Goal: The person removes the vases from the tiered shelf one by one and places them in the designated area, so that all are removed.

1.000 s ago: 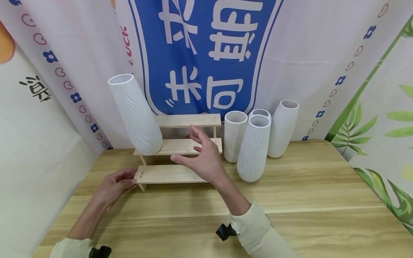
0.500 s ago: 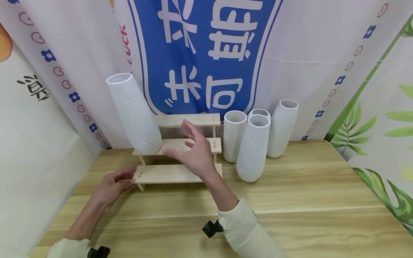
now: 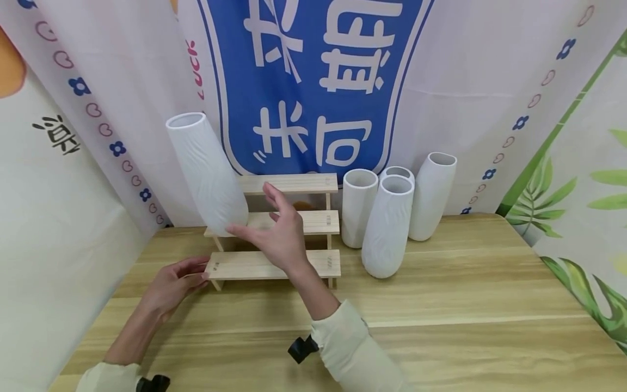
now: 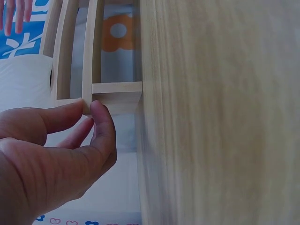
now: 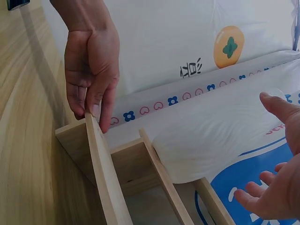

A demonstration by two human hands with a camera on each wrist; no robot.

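A three-step wooden rack (image 3: pixel 264 264) stands on the table near the backdrop. My left hand (image 3: pixel 171 286) pinches the left end of its lowest board between thumb and fingers, as the left wrist view shows at the board end (image 4: pixel 87 89). On the left end of the middle step stands a tall white vase (image 3: pixel 208 169) with a wavy relief. My right hand (image 3: pixel 279 234) hovers over the rack just right of this vase, fingers spread and thumb apart, its thumb tip overlapping the vase's base in the head view. In the right wrist view, a gap shows between that hand and the vase (image 5: pixel 197 136).
Several more white vases stand together right of the rack: a straight one (image 3: pixel 359 209), a wavy one (image 3: pixel 386 234) in front, a slim one (image 3: pixel 432 196), and one partly hidden behind. A printed cloth (image 3: pixel 450 120) hangs behind the wooden table (image 3: pixel 465 305).
My right hand has moved left across the rack toward the tall vase, uncovering the right ends of the lower boards. My left hand has stayed at the lowest board's end.
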